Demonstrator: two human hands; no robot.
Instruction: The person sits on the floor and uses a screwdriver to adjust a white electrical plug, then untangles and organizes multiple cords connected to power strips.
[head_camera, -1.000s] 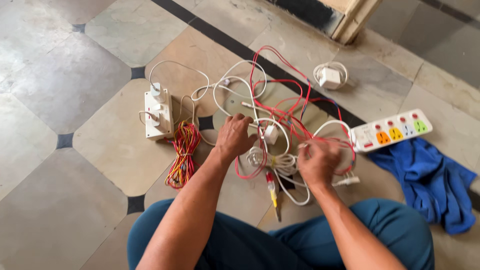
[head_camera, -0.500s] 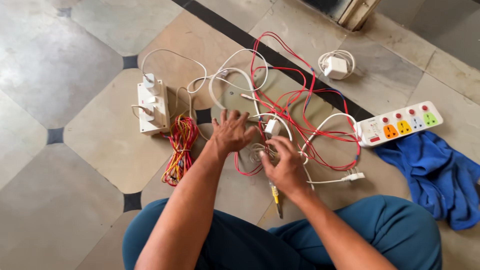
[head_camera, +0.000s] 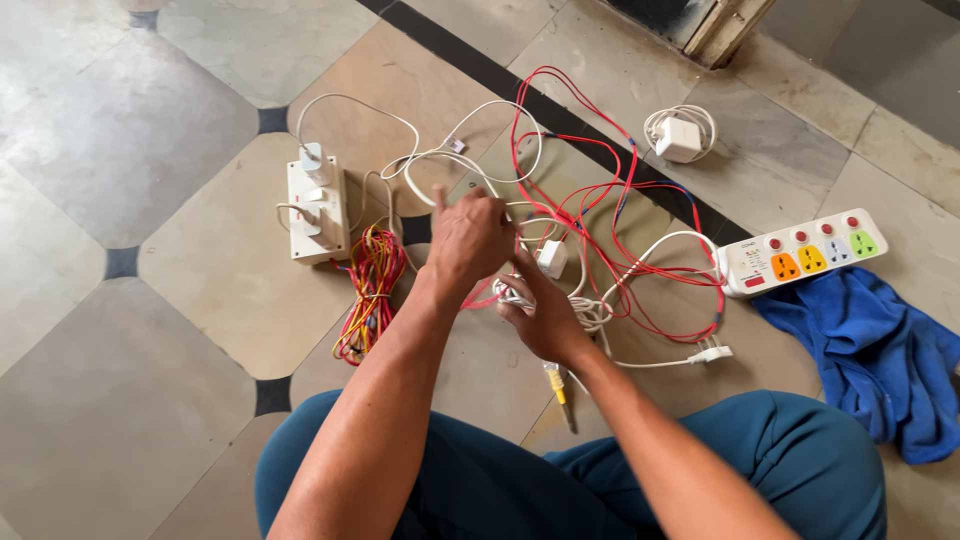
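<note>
Mid-untangle, frame centre: left hand (head_camera: 470, 238) pinches thin white cable (head_camera: 455, 160), right hand (head_camera: 540, 315) closed on white tangle (red wires (head_camera: 640, 190) interlaced). Next: probably tease loops apart.

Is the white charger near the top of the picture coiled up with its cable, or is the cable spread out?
Coiled up. The white charger lies on the floor with its cable wound in loops around it.

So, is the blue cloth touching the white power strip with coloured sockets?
Touching. In the head view the blue cloth lies right against the lower edge of the power strip, with no floor showing between them.
</note>
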